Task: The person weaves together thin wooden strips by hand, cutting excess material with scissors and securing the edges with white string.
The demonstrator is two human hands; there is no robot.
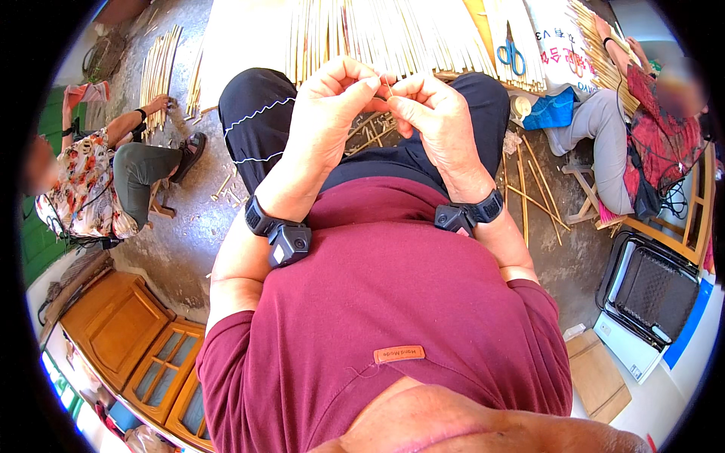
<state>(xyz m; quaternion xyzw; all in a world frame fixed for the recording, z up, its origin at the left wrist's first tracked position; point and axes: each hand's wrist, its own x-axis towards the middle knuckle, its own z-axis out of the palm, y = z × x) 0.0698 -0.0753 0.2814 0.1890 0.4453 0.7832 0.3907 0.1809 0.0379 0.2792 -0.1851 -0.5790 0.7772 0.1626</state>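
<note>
My left hand (332,109) and my right hand (438,121) are raised close together above my lap, fingertips nearly meeting. Both are closed in a pinch on a thin strand (387,86), too fine to tell whether it is thread or wire. A white wavy thread (260,115) lies across my dark left trouser leg and runs toward my left wrist. Just beyond my hands, a row of slim bamboo sticks (377,34) is spread on a pale work surface. Short stick pieces (370,134) show below, between my legs.
Blue-handled scissors (511,57) lie on the surface to the right, near a blue pouch (550,110). One person (91,181) sits at left by a stick bundle (160,72); another (657,136) sits at right. Loose sticks (540,185) lie on the floor beside my right leg.
</note>
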